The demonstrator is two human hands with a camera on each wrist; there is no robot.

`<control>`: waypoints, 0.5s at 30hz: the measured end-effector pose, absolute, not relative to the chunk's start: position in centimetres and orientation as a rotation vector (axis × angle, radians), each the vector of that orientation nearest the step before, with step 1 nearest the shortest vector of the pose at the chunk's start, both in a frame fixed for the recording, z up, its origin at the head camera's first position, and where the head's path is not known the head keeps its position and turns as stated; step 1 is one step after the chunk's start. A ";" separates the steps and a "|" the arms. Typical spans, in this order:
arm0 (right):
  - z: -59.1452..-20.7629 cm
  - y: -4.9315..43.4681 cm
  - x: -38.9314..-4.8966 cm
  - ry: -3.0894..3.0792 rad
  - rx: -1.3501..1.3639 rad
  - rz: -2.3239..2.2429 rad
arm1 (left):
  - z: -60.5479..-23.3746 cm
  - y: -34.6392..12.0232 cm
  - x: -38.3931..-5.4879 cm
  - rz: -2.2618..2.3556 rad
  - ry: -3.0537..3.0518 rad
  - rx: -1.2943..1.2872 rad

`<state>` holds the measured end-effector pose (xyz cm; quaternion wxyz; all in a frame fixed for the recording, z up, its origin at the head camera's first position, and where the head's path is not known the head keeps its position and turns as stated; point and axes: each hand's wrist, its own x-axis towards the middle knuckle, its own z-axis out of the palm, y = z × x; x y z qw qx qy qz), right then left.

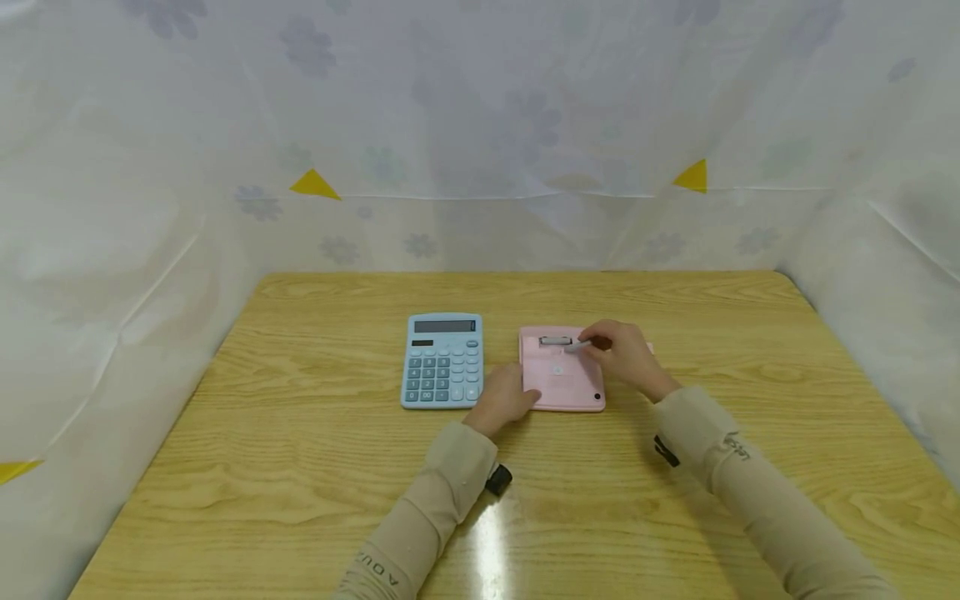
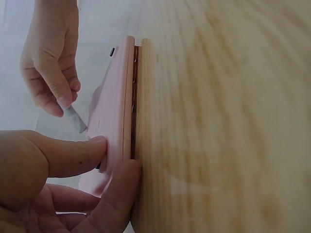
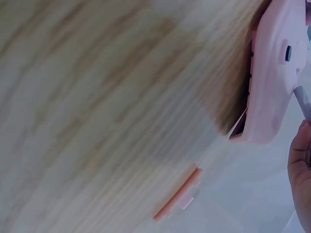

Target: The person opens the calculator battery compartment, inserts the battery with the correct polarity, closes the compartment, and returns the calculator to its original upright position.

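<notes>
A pink calculator (image 1: 560, 387) lies face down on the wooden table, with an oblong battery slot (image 1: 556, 341) uncovered near its far edge. My left hand (image 1: 504, 397) grips its near left side, thumb on the back and a finger curled at the edge in the left wrist view. Between thumb and fingers, my right hand (image 1: 622, 354) pinches a slim grey-white battery (image 2: 74, 119). This battery slants down, its lower end close to the calculator's back beside the slot. The calculator's keys face the table and are hidden.
A light blue calculator (image 1: 443, 362) lies face up just left of the pink one. To the right, a small pink cover with tabs (image 3: 177, 194) rests on the table, mostly behind my right hand in the head view. Patterned white sheeting (image 1: 465, 133) surrounds the table.
</notes>
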<state>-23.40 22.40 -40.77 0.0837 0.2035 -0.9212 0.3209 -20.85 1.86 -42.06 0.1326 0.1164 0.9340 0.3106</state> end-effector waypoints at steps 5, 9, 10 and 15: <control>-40.7 22.0 -23.6 -2.751 0.598 0.992 | -42.1 1.8 -20.9 0.886 2.717 0.342; -40.6 21.6 -23.7 -2.750 0.587 1.001 | -42.0 1.8 -20.9 0.880 2.711 0.341; -40.6 21.5 -23.7 -2.750 0.584 1.003 | -42.0 1.8 -20.9 0.881 2.708 0.340; -40.5 20.9 -23.8 -2.740 0.554 1.028 | -42.1 1.8 -21.0 0.885 2.711 0.347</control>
